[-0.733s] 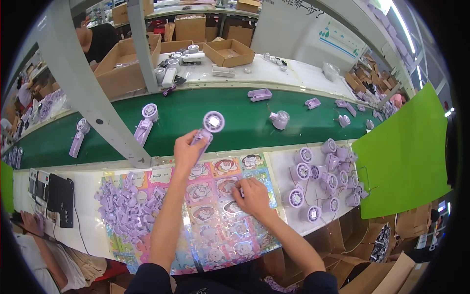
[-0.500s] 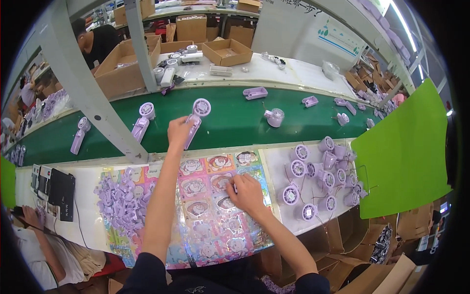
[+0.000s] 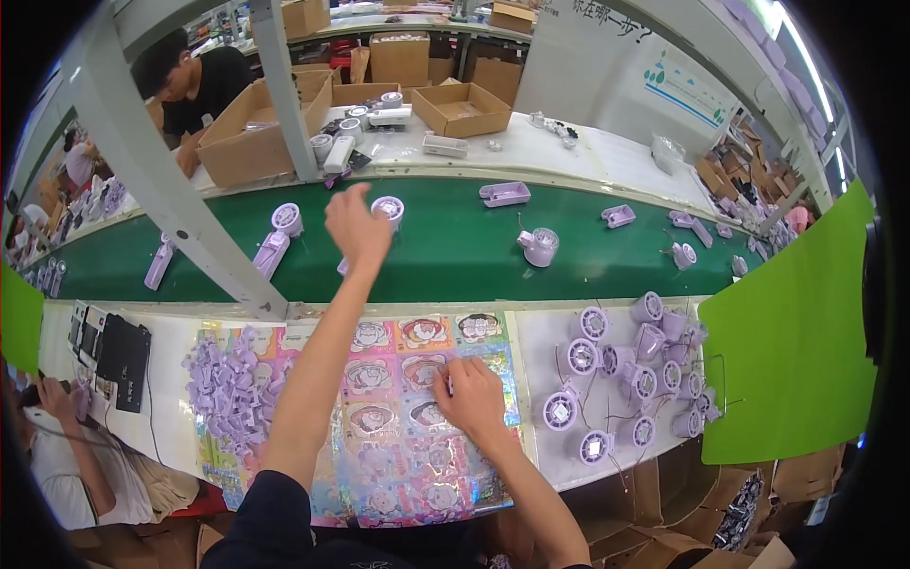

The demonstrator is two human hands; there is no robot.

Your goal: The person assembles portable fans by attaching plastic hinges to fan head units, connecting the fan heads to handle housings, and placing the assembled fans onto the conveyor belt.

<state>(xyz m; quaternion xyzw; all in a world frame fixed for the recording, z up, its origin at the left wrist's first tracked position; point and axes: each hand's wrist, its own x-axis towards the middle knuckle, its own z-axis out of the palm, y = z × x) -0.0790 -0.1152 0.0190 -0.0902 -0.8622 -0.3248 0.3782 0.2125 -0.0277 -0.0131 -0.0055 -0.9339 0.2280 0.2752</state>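
Note:
My left hand (image 3: pixel 360 230) reaches over the green belt (image 3: pixel 445 256), fingers apart, beside a lilac handheld fan (image 3: pixel 388 208). The hand covers most of that fan's handle; it looks let go. My right hand (image 3: pixel 474 403) rests on the colourful cartoon-printed sheet (image 3: pixel 370 417), its fingers closed around a small lilac plastic part (image 3: pixel 449 386), mostly hidden. Left of my left forearm, a heap of small lilac plastic parts (image 3: pixel 232 389) lies on the sheet. To the right of the sheet stand several round lilac fan heads (image 3: pixel 583 357) with thin wires.
More lilac fans (image 3: pixel 272 248) lie on the belt at left, with a clear-covered fan head (image 3: pixel 540 247) and lilac shells (image 3: pixel 504 194) farther right. A grey metal post (image 3: pixel 180 190) crosses the left side. A green panel (image 3: pixel 796 351) borders the right. A co-worker (image 3: pixel 194 85) sits across the belt.
My left hand has opened and lifted off the fan, moving slightly up the picture. The fan stays on the belt. My right hand keeps its closed hold. The view has shifted slightly.

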